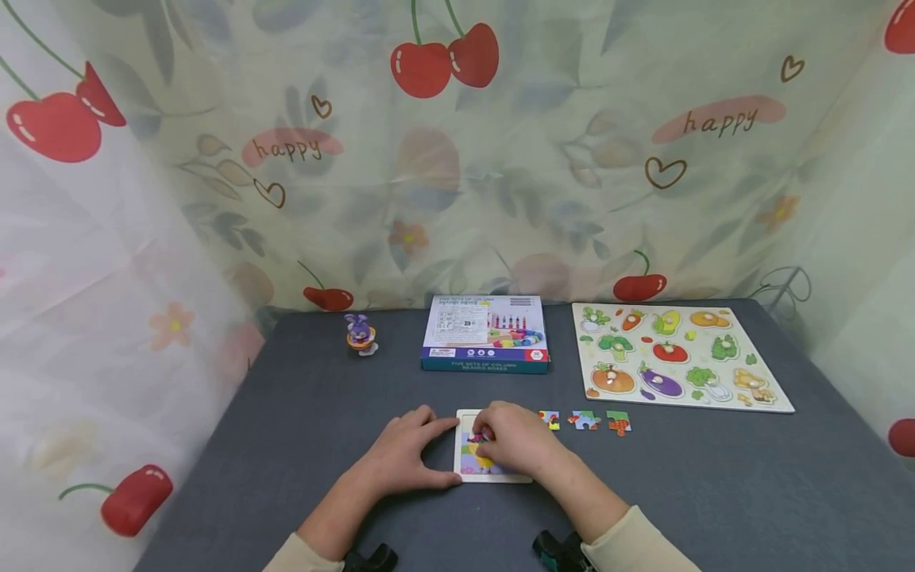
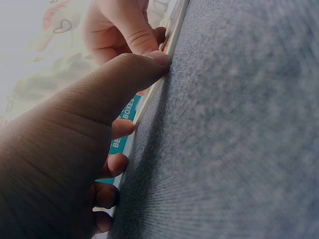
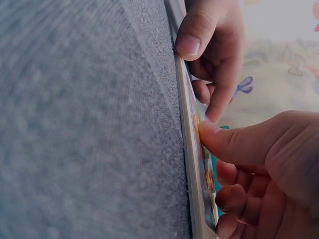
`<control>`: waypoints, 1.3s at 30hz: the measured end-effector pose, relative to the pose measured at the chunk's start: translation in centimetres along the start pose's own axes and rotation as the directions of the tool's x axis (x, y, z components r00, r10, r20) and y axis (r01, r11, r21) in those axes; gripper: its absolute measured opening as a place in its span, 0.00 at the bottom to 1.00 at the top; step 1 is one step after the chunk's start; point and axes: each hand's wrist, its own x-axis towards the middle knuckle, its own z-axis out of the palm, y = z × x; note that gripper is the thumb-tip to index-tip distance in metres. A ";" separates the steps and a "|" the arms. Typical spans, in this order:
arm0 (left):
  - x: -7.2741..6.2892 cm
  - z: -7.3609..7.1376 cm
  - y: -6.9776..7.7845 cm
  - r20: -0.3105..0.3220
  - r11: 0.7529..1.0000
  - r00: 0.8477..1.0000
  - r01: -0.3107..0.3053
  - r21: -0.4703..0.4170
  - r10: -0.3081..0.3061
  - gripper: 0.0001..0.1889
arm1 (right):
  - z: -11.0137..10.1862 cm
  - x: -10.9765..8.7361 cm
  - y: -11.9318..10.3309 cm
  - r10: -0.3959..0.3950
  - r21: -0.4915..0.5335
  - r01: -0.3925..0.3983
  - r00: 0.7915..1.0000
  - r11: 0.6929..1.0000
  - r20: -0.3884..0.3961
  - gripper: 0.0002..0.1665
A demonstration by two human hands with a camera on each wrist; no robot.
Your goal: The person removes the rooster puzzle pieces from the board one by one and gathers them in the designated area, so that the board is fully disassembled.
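A small jigsaw puzzle in a white tray (image 1: 495,478) lies on the dark table, its picture coloured purple and yellow. My left hand (image 1: 403,453) spreads thumb and forefinger along the tray's left side, the thumb (image 2: 158,59) resting at the near left corner. Over the puzzle, my right hand (image 1: 518,437) has curled fingers and pinches a puzzle piece, mostly hidden behind them. Its thumb (image 3: 208,132) is right at the picture surface in the right wrist view. Beyond the right hand lie loose puzzle pieces (image 1: 584,420) in a row.
Behind the tray lies a boxed bead set (image 1: 484,334). A vegetable peg board (image 1: 679,357) covers the back right of the table. At the back left stands a small purple rabbit figure (image 1: 360,334). A patterned curtain (image 1: 515,199) hangs behind the table (image 1: 300,421).
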 end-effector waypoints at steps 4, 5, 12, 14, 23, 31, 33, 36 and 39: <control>0.0 0.1 -0.1 0.000 1.000 1.000 -0.005 -0.009 0.005 0.47 | 0.1 0.1 0.0 0.007 0.043 -0.007 1.000 0.999 0.000 0.13; 0.0 0.1 -0.1 -0.001 1.000 1.000 -0.006 -0.009 0.006 0.47 | 0.1 0.1 0.0 0.004 0.047 -0.004 1.000 0.999 -0.001 0.14; -0.1 0.2 -0.1 -0.005 1.000 1.000 -0.005 -0.015 0.005 0.47 | -0.3 0.0 0.0 -0.030 0.027 0.030 1.000 0.999 -0.003 0.11; 0.0 0.2 -0.1 -0.004 1.000 1.000 -0.004 -0.015 0.004 0.47 | -0.4 0.0 0.0 -0.034 0.015 0.034 0.999 0.999 0.003 0.11; 0.0 -0.1 0.2 -0.002 1.000 1.000 -0.003 -0.012 0.003 0.47 | -0.5 -0.1 -0.2 -0.048 -0.051 0.048 0.999 0.998 -0.004 0.15; 0.0 0.1 0.2 -0.016 1.000 1.000 -0.009 -0.009 0.009 0.46 | -1.1 -0.5 -0.5 -0.036 -0.037 0.035 0.998 0.999 -0.042 0.19; 0.0 0.1 0.2 -0.018 1.000 1.000 -0.007 -0.004 0.007 0.46 | -1.7 -0.8 -0.8 -0.041 -0.035 0.038 0.997 0.999 -0.067 0.18; 0.0 0.1 0.1 -0.019 1.000 1.000 -0.006 0.000 0.006 0.47 | -2.9 -1.2 -1.2 -0.056 -0.024 0.054 0.994 0.998 -0.097 0.18; 0.0 0.1 0.0 -0.019 1.000 1.000 -0.008 0.002 0.008 0.47 | -4.1 -1.6 -1.7 -0.062 -0.008 0.062 0.991 0.998 -0.119 0.17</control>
